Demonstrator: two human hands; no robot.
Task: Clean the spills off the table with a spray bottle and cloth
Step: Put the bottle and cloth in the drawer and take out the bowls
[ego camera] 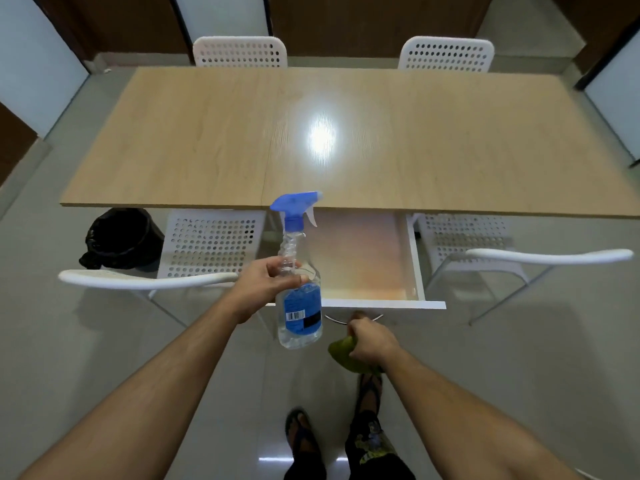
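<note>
Our left hand (266,282) wraps its fingers around the spray bottle (299,292) at the rigid neck; its liquid-heavy base hangs below them. Our right hand (372,342) bunches the soft cloth (341,353), short of the counter (346,140).

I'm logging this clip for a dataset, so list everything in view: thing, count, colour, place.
table: one, light wood, centre, far side of the open drawer.
drawer: one, white, pulled open under the table's near edge.
chairs: four, white perforated, two near, two far.
bin: one, black-lined, on the floor at left.
spray bottle: one, clear with blue trigger head and label, held upright.
cloth: one, green, bunched up.
left hand: grips the spray bottle's neck.
right hand: clutches the cloth at the drawer handle.
feet: two, dark sandals, bottom centre.
</note>
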